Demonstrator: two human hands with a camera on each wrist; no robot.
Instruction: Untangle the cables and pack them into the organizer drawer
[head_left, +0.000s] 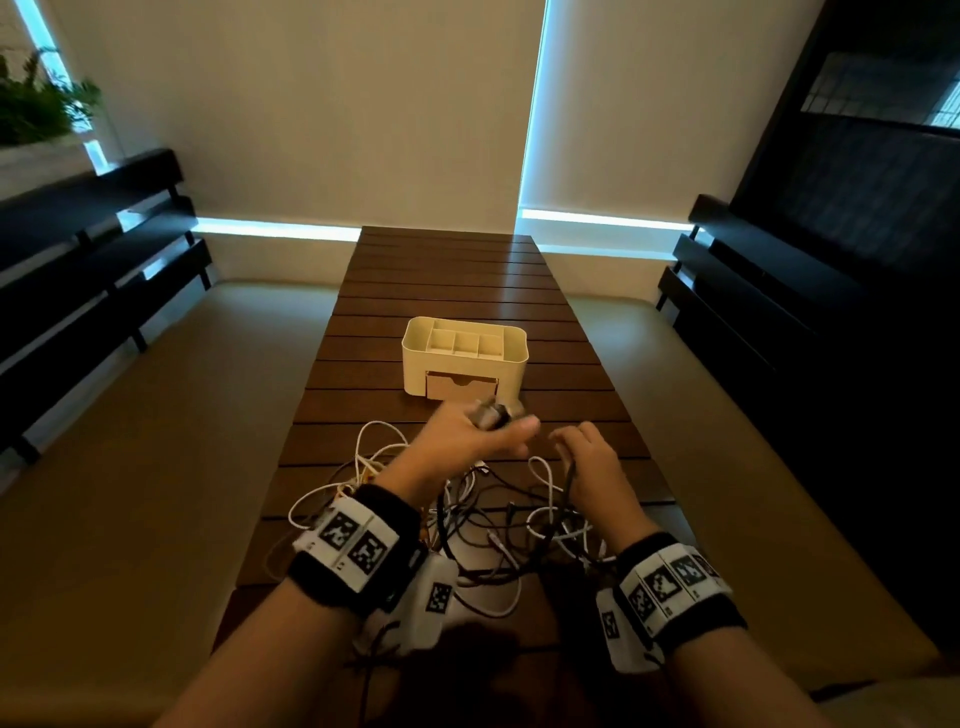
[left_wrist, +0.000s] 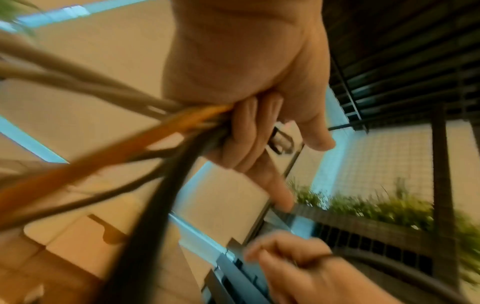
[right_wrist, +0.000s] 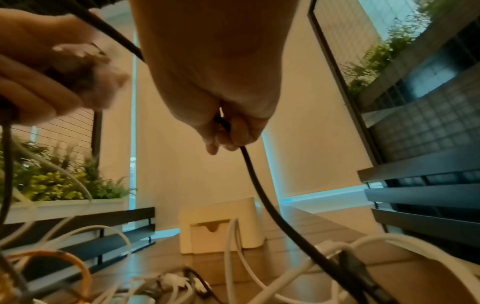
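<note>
Cables lie tangled beneath both hands; left hand grips a bundle, right hand pinches a black cable; drawer just beyond.

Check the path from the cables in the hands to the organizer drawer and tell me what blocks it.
The drawer in the organizer is shut, so its own front bars entry. The black cable held by the right hand runs down into the tangle. The bare table lies between.
</note>
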